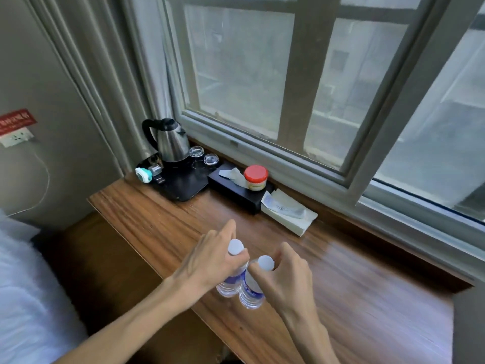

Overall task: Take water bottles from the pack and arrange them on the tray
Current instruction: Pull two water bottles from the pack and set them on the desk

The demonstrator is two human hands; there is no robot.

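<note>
Two clear water bottles with white caps and blue labels are upright over the near edge of the wooden table (147, 216). My left hand (210, 261) grips the neck of the left bottle (231, 282). My right hand (288, 277) grips the neck of the right bottle (252, 292). The bottles stand side by side, nearly touching. The black tray (183, 185) lies at the far left end of the table, well beyond both hands. No pack is in view.
On the tray stand a steel kettle (170, 141), two glass cups (203, 155) and small items (147, 173). A black tissue box (236, 191) with a red-lidded jar (255, 177) and a white packet (288, 211) line the window sill. A bed (29, 298) is at left.
</note>
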